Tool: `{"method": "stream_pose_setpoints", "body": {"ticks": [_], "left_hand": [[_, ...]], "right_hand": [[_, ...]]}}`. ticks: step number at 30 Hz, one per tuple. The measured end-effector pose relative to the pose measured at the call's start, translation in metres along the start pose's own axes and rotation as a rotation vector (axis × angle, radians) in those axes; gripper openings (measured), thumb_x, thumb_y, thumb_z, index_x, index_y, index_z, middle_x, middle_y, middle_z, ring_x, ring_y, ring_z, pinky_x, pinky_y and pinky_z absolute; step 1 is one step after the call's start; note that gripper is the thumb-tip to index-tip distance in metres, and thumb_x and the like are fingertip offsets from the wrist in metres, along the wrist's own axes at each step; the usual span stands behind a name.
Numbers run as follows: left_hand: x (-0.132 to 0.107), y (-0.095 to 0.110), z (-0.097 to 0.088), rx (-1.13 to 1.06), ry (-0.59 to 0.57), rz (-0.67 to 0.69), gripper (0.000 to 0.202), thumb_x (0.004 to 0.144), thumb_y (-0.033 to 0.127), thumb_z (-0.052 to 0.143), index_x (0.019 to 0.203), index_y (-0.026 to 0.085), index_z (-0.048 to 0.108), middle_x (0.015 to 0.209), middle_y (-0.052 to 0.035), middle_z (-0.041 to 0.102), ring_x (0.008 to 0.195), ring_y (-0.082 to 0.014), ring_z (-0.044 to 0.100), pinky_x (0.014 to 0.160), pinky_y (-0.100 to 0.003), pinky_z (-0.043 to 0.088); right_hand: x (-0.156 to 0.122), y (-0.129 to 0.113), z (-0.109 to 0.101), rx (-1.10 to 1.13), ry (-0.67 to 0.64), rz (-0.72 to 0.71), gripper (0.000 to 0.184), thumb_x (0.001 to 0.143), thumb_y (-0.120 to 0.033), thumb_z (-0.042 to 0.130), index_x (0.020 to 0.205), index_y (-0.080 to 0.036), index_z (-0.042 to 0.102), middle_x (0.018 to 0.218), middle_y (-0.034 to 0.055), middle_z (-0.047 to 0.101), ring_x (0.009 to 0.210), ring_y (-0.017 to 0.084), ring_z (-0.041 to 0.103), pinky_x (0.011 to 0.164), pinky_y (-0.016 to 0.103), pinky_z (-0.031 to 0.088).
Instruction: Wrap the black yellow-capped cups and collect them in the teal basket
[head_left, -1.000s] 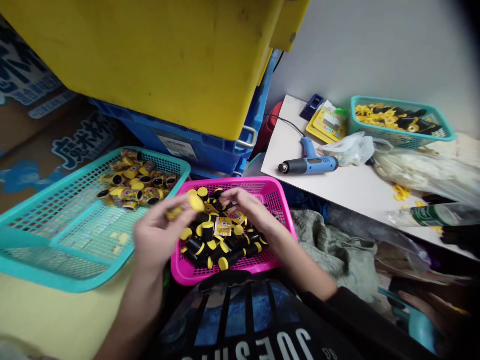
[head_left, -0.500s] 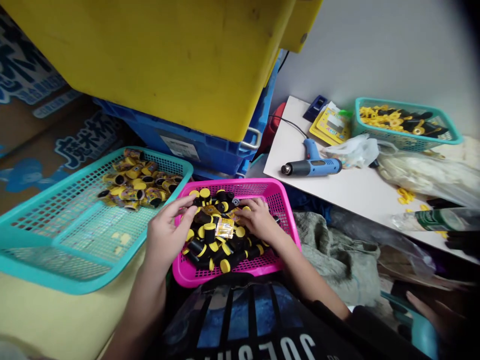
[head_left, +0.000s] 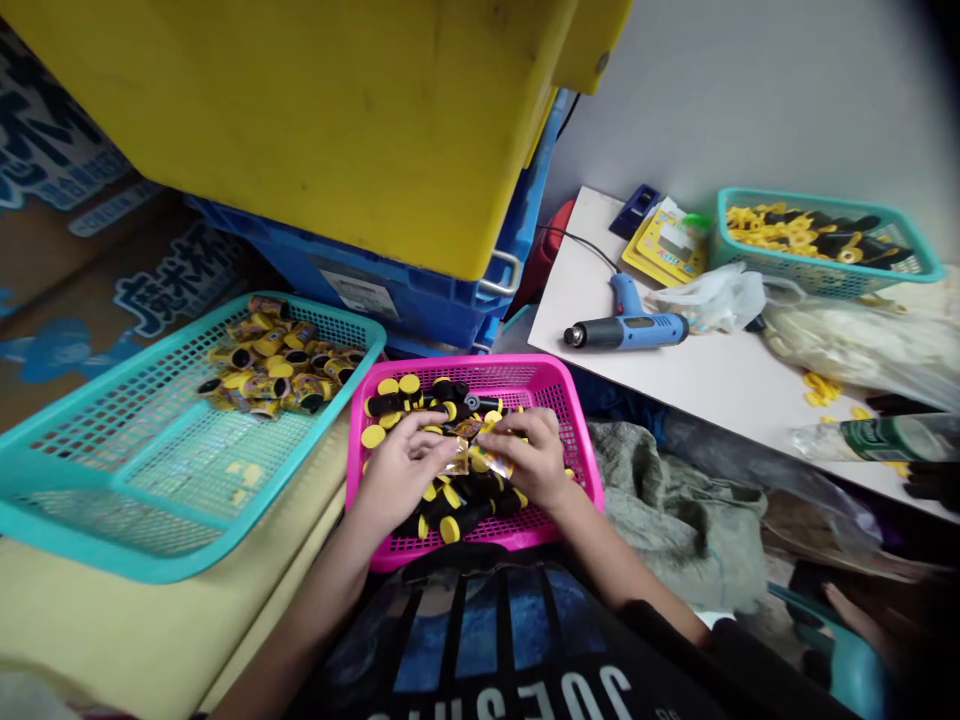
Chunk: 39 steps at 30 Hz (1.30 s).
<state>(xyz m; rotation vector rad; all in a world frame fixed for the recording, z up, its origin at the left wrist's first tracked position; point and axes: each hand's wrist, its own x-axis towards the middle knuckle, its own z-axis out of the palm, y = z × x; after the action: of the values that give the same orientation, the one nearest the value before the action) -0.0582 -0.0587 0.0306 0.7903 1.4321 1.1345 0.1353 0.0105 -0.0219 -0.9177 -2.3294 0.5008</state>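
Note:
Over the pink basket (head_left: 566,400), both my hands face each other at about chest height. My left hand (head_left: 401,468) pinches a small, shiny printed plastic sleeve (head_left: 458,457) by its edge. Between the thumb and fingers of my right hand (head_left: 534,458) is another yellow printed piece (head_left: 491,461); whether it is joined to the first sleeve I cannot tell. Beneath them the basket holds many short black cylinders with yellow caps (head_left: 450,529), lying in all directions, with more printed sleeves among them, partly covered by my hands.
At my left, a turquoise basket (head_left: 154,568) contains sleeve-wrapped cylinders (head_left: 274,375). Stacked blue crates (head_left: 420,295) and a big yellow bin (head_left: 322,130) rise ahead. On the white table (head_left: 570,290) lie a blue heat gun (head_left: 630,330) and a turquoise basket of yellow and black parts (head_left: 832,275).
My hands have come closer together over the basket's middle. The sleeve that lay on the pile is now between them, lifted slightly, with my left hand moved right to pinch it.

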Motion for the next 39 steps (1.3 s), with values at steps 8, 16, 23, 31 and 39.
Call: {"method": "stream_pose_setpoints", "body": {"ticks": [8,16,23,31,39], "left_hand": [[0.001,-0.005,0.015,-0.248,-0.079,-0.036,0.048,0.067,0.031,0.079,0.106,0.018,0.055,0.070,0.0029,0.068,0.061,-0.0116,0.065,0.065,-0.025,0.053],[0.004,-0.001,0.008,-0.140,-0.021,0.031,0.047,0.065,0.025,0.076,0.107,0.019,0.056,0.062,0.0069,0.062,0.058,-0.0107,0.062,0.062,-0.024,0.052],[0.002,0.001,0.006,-0.119,-0.077,0.002,0.054,0.068,0.028,0.075,0.116,0.019,0.052,0.068,0.0046,0.065,0.064,-0.0130,0.066,0.065,-0.026,0.054],[0.005,-0.010,0.010,-0.115,0.042,0.005,0.040,0.067,0.036,0.079,0.098,0.018,0.062,0.066,0.0010,0.069,0.059,-0.0153,0.067,0.058,-0.026,0.056],[0.010,-0.007,-0.005,0.117,0.191,0.190,0.025,0.071,0.037,0.074,0.091,0.021,0.077,0.094,-0.0043,0.077,0.089,-0.0233,0.072,0.087,-0.038,0.057]], "right_hand": [[-0.004,-0.018,0.009,0.003,0.178,0.090,0.031,0.090,-0.051,0.051,0.090,-0.029,0.073,0.091,0.0088,0.052,0.093,0.012,0.040,0.091,0.027,0.033],[0.015,-0.023,-0.006,0.283,0.146,0.343,0.054,0.096,-0.057,0.032,0.109,-0.018,0.068,0.110,0.0089,0.053,0.107,0.012,0.046,0.100,0.029,0.035],[0.028,-0.029,-0.007,0.762,-0.263,0.588,0.060,0.076,-0.066,0.060,0.076,-0.006,0.058,0.076,0.0039,0.055,0.070,0.003,0.048,0.069,0.014,0.038],[0.029,-0.020,-0.006,0.696,-0.146,0.576,0.060,0.090,-0.065,0.039,0.085,-0.008,0.057,0.087,0.0058,0.058,0.079,0.005,0.052,0.074,0.014,0.042],[0.042,0.074,-0.027,-0.167,-0.642,0.574,0.047,0.070,0.004,0.054,0.115,-0.008,0.061,0.107,0.0121,0.057,0.103,0.015,0.052,0.094,0.024,0.038]]}}
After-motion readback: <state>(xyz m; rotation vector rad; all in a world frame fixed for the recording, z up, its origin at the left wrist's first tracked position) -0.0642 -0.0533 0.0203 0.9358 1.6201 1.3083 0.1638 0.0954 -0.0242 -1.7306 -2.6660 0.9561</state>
